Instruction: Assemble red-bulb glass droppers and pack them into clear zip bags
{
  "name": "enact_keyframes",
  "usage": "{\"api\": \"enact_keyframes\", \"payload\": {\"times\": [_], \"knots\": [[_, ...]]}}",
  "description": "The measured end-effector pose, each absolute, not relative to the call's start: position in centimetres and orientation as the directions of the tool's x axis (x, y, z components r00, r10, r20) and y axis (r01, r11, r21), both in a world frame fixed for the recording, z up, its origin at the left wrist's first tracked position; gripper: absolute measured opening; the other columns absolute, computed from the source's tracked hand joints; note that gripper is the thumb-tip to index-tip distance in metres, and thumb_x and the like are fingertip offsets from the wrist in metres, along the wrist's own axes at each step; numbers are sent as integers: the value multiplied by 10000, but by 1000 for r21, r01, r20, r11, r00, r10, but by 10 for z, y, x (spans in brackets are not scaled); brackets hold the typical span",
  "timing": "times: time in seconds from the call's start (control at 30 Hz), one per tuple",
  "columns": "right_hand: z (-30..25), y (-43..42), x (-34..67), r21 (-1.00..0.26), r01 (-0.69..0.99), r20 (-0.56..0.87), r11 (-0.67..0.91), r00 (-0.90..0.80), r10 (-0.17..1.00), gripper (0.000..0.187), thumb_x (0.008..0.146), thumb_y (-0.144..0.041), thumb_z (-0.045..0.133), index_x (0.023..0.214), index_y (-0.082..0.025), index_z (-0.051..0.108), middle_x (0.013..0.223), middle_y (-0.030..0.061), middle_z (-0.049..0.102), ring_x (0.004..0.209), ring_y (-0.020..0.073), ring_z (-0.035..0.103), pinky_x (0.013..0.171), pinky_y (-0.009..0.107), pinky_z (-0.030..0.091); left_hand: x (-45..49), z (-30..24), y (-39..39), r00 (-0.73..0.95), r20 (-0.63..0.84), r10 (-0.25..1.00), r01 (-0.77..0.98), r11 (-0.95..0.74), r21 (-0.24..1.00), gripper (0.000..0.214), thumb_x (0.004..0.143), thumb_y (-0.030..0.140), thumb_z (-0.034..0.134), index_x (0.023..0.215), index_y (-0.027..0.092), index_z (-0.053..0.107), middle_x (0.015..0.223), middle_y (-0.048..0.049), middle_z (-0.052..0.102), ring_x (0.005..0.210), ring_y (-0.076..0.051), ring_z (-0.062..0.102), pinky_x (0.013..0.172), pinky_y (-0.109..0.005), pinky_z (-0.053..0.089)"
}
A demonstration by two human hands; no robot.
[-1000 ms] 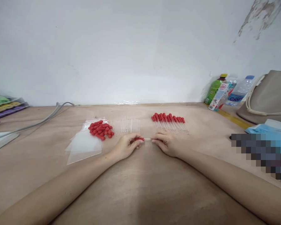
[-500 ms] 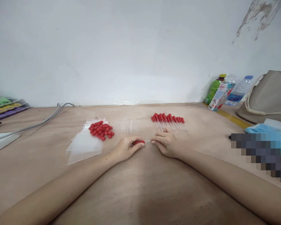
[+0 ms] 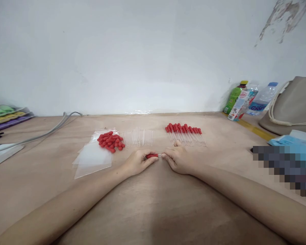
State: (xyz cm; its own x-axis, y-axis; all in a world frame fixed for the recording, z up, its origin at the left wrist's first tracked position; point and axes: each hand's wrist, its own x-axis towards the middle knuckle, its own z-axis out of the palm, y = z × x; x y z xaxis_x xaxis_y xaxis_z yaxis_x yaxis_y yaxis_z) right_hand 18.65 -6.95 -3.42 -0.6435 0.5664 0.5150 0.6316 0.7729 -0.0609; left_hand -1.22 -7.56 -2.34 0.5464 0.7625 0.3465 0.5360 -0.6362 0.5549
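My left hand [image 3: 139, 161] pinches a red rubber dropper bulb [image 3: 152, 156] between thumb and fingers. A clear dropper tube [image 3: 159, 155] runs from the bulb's right end to my right hand [image 3: 177, 158], whose thumb and fingers are closed on it. Most of the tube is hidden by the right hand. Behind the left hand lies a heap of loose red bulbs [image 3: 111, 141], partly on clear plastic bags [image 3: 93, 157]. Right of the heap, bare clear tubes [image 3: 139, 137] lie side by side. Beyond my right hand is a row of droppers with red bulbs fitted [image 3: 183, 128].
Bottles [image 3: 261, 100] and a carton [image 3: 238, 105] stand at the back right, beside a beige bag [image 3: 292, 105]. A blue face mask [image 3: 288, 140] lies in front of the bag. On the left are a grey cable [image 3: 51, 128] and a tray of coloured items [image 3: 9, 116].
My right hand has moved slightly left toward the bulb, and less of the tube shows between the hands. My left hand keeps its hold on the bulb.
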Motion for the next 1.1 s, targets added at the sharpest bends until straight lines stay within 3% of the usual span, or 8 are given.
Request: {"api": "enact_keyframes", "payload": {"times": [0.2,0.33,0.4,0.5,0.67,0.97,1.1], "knots": [[-17,-75,187,-67,675,409,735,-653,637,255,866,-222,363,702,-154,547,717,36,612,656,129,495,716,295,244,-13,-20,-74,542,396,741,559,-670,488,183,811,267,517,957,192,598,907,-27,644,806,-151,590,730,-269,461],[-4,-71,198,-130,740,346,660,-591,729,211,826,-213,419,736,-170,605,747,41,641,697,147,531,690,286,280,-18,-26,-71,459,491,740,586,-668,459,391,770,263,569,1140,190,468,1019,-61,575,877,-168,562,758,-297,465],[0,-62,207,-233,801,317,551,-473,822,218,808,-228,425,718,-178,617,700,27,637,641,138,532,620,259,299,-19,-27,-71,452,487,747,604,-658,449,420,765,246,568,1161,184,439,1015,-70,559,879,-172,553,752,-304,468],[5,-42,217,-356,883,286,307,-209,935,270,791,-285,423,615,-175,594,597,19,600,560,131,513,526,241,290,-18,-26,-70,523,437,732,601,-680,420,276,797,223,517,1070,180,509,996,-66,574,866,-169,555,761,-307,461],[4,-11,214,-356,934,301,0,114,947,283,760,-352,439,582,-184,580,615,46,606,612,170,540,527,257,294,-17,-24,-71,583,410,701,579,-713,394,224,823,204,475,1033,179,551,1029,-61,599,934,-175,551,819,-311,440],[-9,5,212,-199,979,289,-44,101,952,357,778,-438,410,627,-173,595,684,78,623,716,223,570,678,339,314,-18,-26,-70,569,378,730,611,-683,400,265,828,242,468,1078,185,536,1033,-74,607,914,-193,562,805,-340,446],[-10,-4,195,-198,977,369,75,3,930,321,808,-415,392,725,-181,595,732,62,642,748,207,567,744,355,285,-17,-26,-70,575,377,726,606,-688,400,270,824,232,471,1082,185,532,1033,-70,608,917,-189,563,813,-334,445]]}}
